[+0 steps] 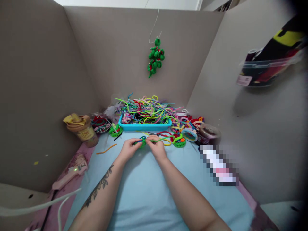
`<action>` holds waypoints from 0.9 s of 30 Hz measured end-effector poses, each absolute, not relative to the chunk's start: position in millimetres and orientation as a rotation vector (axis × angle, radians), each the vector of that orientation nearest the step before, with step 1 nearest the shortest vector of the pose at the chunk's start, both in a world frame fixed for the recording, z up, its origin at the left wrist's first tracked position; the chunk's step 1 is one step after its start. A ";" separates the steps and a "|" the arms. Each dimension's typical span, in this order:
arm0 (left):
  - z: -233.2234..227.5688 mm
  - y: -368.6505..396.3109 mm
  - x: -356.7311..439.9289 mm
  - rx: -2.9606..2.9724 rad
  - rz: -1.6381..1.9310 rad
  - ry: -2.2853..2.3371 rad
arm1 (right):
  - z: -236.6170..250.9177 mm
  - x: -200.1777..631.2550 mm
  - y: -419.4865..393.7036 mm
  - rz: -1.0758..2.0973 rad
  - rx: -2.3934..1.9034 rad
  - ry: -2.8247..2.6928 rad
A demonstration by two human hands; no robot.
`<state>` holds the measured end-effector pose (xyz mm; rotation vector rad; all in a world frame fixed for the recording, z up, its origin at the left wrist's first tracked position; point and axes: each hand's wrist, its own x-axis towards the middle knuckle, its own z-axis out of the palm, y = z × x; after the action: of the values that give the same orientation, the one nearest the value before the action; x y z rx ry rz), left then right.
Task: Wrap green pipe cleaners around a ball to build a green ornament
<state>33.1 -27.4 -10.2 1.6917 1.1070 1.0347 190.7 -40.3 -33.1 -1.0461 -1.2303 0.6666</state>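
Observation:
My left hand (131,148) is closed in a pinch on a small green and blue pipe-cleaner piece (143,141), partly hidden by the fingers. Against it from the other side, my right hand (157,148) pinches a green pipe cleaner (163,139) whose free end runs off to the right. Just beyond that end lies a round green pipe-cleaner figure (179,141) with an orange bit on it. Another green figure with eyes (115,131) sits to the left, past my left hand. An orange pipe cleaner (107,149) lies loose on the light-blue cloth (144,189).
Behind my hands stands a blue tray (145,127) heaped with coloured pipe cleaners. Left are a yellow-lidded cup (84,131) and a pink glue gun (71,175); right, a jar (209,133) and a blurred-out phone-like object (218,166). A green ornament (156,59) hangs before the back panel.

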 end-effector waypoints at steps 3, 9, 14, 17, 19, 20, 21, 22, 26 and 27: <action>-11.8 -29.8 36.6 1.629 1.014 1.057 | -39.6 194.8 -33.7 0.780 -1.060 -1.111; -12.7 -32.1 39.9 1.456 0.981 0.989 | -38.0 193.8 -33.4 1.254 -0.968 -0.819; -11.3 -30.7 34.9 1.304 0.958 0.873 | -27.0 194.4 -41.5 1.499 -0.824 -0.769; -6.3 -31.1 32.0 1.197 0.895 0.856 | -25.6 195.0 -42.2 1.487 -0.849 -0.782; -2.8 -31.8 32.0 1.192 0.892 0.882 | -27.7 194.4 -41.4 1.475 -0.880 -0.799; -1.6 -32.1 32.6 1.230 0.911 0.905 | -29.4 193.8 -41.1 1.468 -0.898 -0.820; -1.0 -32.3 33.4 1.289 0.936 0.935 | -31.3 193.1 -40.8 1.455 -0.915 -0.852; -1.0 -32.3 34.3 1.357 0.958 0.968 | -33.2 192.5 -40.6 1.433 -0.931 -0.893; -4.7 -31.2 35.8 1.571 0.934 1.071 | -36.2 193.1 -40.6 1.225 -0.970 -1.123; -5.9 -30.9 35.7 1.605 0.916 1.082 | -35.4 194.0 -40.8 1.161 -0.974 -1.177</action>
<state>35.7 -30.9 -5.9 1.6051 1.0824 0.9161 194.0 -40.8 -35.4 -0.9744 -1.1768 1.1612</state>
